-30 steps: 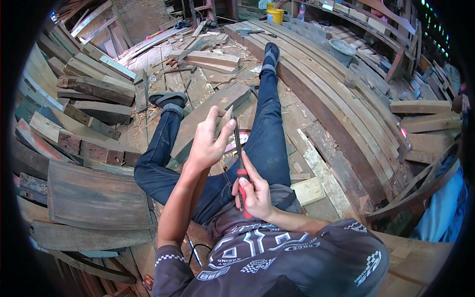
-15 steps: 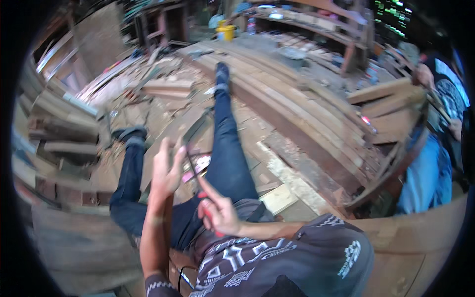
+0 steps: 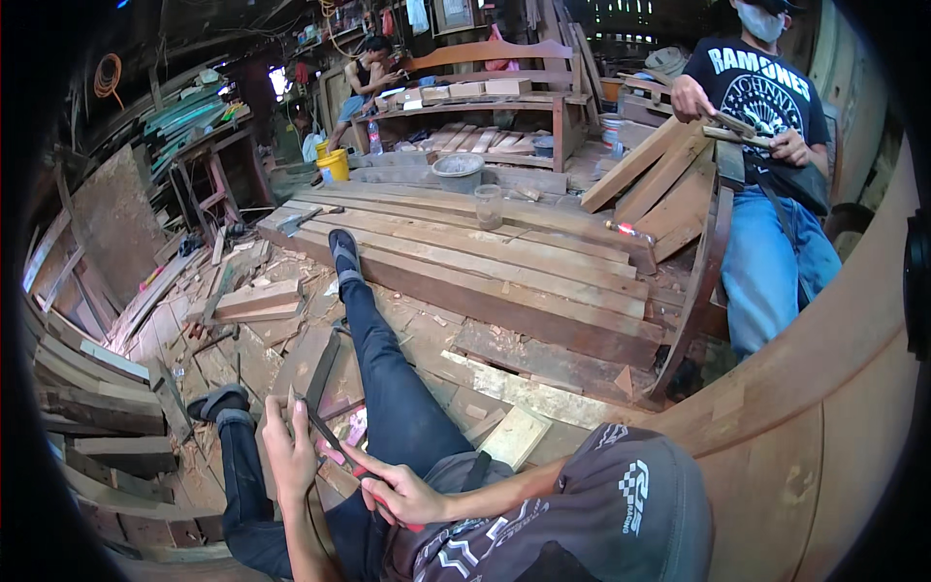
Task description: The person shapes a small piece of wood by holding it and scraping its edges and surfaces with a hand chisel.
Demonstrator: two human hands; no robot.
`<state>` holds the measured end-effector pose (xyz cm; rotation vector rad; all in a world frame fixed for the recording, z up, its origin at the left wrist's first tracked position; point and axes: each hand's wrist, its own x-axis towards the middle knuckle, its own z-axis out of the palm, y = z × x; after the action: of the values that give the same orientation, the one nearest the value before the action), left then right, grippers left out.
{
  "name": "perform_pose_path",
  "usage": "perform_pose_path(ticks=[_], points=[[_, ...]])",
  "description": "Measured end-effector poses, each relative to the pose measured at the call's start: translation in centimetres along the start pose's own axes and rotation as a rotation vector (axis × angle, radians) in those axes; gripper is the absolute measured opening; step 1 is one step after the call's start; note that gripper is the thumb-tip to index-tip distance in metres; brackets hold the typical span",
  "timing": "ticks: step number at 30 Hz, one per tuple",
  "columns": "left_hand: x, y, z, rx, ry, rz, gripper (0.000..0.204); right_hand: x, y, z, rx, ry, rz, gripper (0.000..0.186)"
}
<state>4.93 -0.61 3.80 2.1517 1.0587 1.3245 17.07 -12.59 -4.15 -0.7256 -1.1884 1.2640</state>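
My right hand [image 3: 402,493] is wrapped round the red handle of a tool [image 3: 328,434] with a slim dark blade, its index finger stretched along it. The blade slants up and left to the fingers of my left hand [image 3: 290,448], beside its tip. My left hand is raised with its fingers drawn together. A small pale point shows above its fingertips; whatever it belongs to is too small to name. Both hands are over my lap, between my outstretched legs [image 3: 393,364]. A pale board offcut [image 3: 516,436] lies close to my right forearm.
Long planks [image 3: 475,257] lie stacked ahead, with a grey basin [image 3: 458,175] beyond. At the right, a co-worker [image 3: 761,126] holds a wooden tool near a curved wooden frame [image 3: 700,281]. Another person [image 3: 367,78] sits by a bench [image 3: 490,82]. Wood scraps [image 3: 257,301] litter the floor.
The view has swung up and to the right, bringing the co-worker and far bench fully into sight. Both hands keep much the same pose, with the red-handled tool still in the right.
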Motion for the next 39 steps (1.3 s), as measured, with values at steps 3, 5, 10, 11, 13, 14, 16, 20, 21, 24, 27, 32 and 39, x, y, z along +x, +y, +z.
perform_pose_path(ticks=[3, 5, 10, 11, 13, 14, 16, 20, 21, 24, 27, 32, 39], points=[[0.3, -0.9, -0.1, 0.027, 0.005, -0.026, 0.019, 0.4, 0.1, 0.2, 0.052, -0.017, -0.004, 0.060], [0.1, 0.0, -0.9, 0.001, -0.025, -0.101, 0.020, 0.3, 0.2, 0.4, 0.033, -0.012, -0.007, 0.060], [-0.3, -0.1, -1.0, -0.037, -0.001, -0.118, 0.021, 0.0, 0.3, 0.4, 0.025, -0.010, 0.027, 0.058], [-0.2, -0.4, -0.4, -0.070, 0.015, -0.110, 0.021, 0.3, 0.1, 0.2, 0.005, 0.008, 0.028, 0.057], [-0.2, 0.0, 0.4, -0.078, -0.054, -0.120, 0.021, 1.4, -0.4, -0.6, -0.013, 0.040, 0.014, 0.056], [-0.4, 0.4, 0.6, -0.096, -0.075, -0.152, 0.020, 1.6, -0.6, -0.5, 0.013, 0.047, 0.010, 0.056], [-0.1, 0.5, 0.8, -0.092, -0.064, -0.093, 0.017, 1.9, -1.2, -0.6, 0.025, 0.048, -0.001, 0.056], [0.0, -0.4, -0.2, -0.109, -0.054, -0.162, 0.014, 0.8, -1.0, -0.8, 0.037, 0.032, -0.004, 0.058], [0.1, -0.1, -0.6, -0.126, -0.050, -0.167, 0.014, 0.6, -0.8, -0.8, 0.038, 0.038, 0.001, 0.059], [0.2, 0.2, -1.4, -0.160, -0.040, -0.163, 0.014, 0.0, -0.8, -0.6, 0.068, 0.011, 0.018, 0.059], [0.1, 0.4, -1.7, -0.182, -0.056, -0.215, 0.015, -0.5, -0.9, -0.3, 0.026, -0.028, 0.018, 0.059], [0.1, 0.5, -1.4, -0.142, -0.035, -0.195, 0.016, 0.2, -1.4, 0.1, -0.005, -0.052, 0.016, 0.061], [0.1, 1.1, -1.8, -0.191, -0.058, -0.251, 0.016, -0.2, -1.1, 0.1, -0.032, -0.071, -0.030, 0.060]])
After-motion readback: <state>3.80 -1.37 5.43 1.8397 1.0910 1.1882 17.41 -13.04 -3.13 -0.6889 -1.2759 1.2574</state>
